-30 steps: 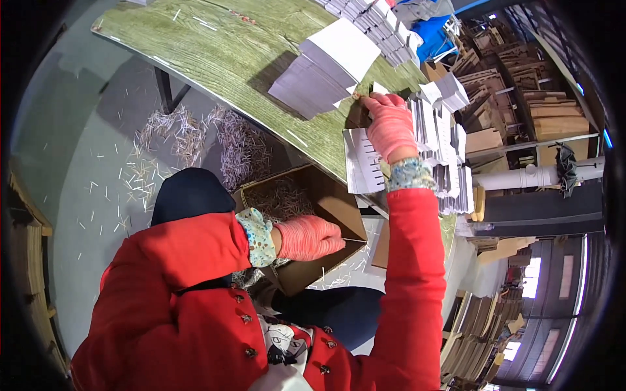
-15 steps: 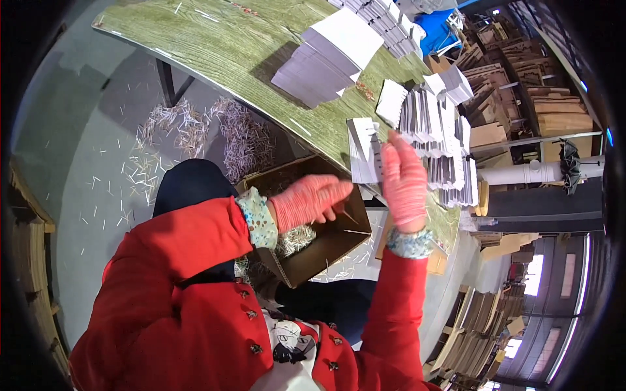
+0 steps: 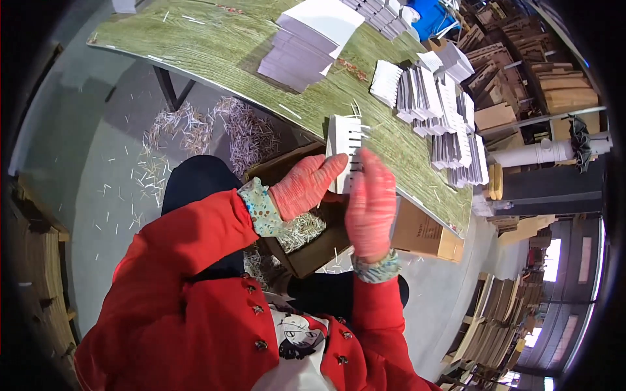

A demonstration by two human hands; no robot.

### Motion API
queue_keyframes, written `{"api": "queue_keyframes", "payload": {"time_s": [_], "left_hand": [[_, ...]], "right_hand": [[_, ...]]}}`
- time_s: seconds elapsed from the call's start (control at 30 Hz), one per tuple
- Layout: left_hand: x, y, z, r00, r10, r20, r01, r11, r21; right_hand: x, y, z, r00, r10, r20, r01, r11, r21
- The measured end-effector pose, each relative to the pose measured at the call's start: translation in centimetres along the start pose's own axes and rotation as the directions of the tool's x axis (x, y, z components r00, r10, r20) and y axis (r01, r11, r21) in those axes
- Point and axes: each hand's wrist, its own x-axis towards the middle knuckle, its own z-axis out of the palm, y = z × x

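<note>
A small stack of white slotted cards (image 3: pixel 338 135) is at the table's near edge, upright in view. Dark slots run down its right side, and a few thin white strips (image 3: pixel 355 111) poke out at the top. My left hand (image 3: pixel 303 189), in a pink-striped knit glove, grips the stack's lower left, thumb on its face and other fingers mostly hidden beneath. My right hand (image 3: pixel 372 212), gloved alike, lies along the slotted edge with its fingers stretched out. Beneath my hands stands an open cardboard box (image 3: pixel 313 254) holding a heap of paper strips (image 3: pixel 301 233).
On the green wood-grain table (image 3: pixel 215 55) stands a tall stack of white cards (image 3: pixel 300 55). Rows of slotted card stacks (image 3: pixel 450 124) fill its right part. Scrap strips (image 3: pixel 244 133) litter the floor. A closed carton (image 3: pixel 424 231) sits under the table's right end.
My left hand has moved up to the slotted cards and taken hold of them. My right hand has shifted left and lower along their edge. The whole view has turned slightly.
</note>
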Motion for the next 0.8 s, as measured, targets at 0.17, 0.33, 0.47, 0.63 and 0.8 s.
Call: {"api": "queue_keyframes", "payload": {"time_s": [0.17, 0.33, 0.47, 0.63, 0.8], "left_hand": [[-0.2, -1.0, 1.2, 0.964, -0.014, 0.267, -0.034, 0.984, 0.174], [0.9, -2.5, 2.6, 0.946, -0.036, 0.321, -0.107, 0.904, 0.414], [2.2, -3.4, 3.6, 0.967, 0.116, 0.226, -0.23, 0.777, 0.585], [3.0, -6.0, 5.2, 0.976, 0.197, 0.096, -0.219, 0.898, 0.382], [3.2, -6.0, 6.1, 0.987, 0.082, 0.139, -0.124, 0.937, 0.327]], "right_hand": [[-0.6, 0.4, -3.3, 0.812, 0.508, 0.286, -0.496, 0.343, 0.798], [-3.2, 3.8, -2.2, 0.787, 0.568, 0.242, -0.486, 0.327, 0.811], [-4.0, 5.0, -1.9, 0.846, 0.514, 0.138, -0.461, 0.577, 0.674], [-4.8, 6.3, -2.0, 0.874, 0.464, 0.146, -0.438, 0.618, 0.653], [-4.7, 9.5, -4.2, 0.913, 0.409, 0.015, -0.346, 0.752, 0.561]]}}
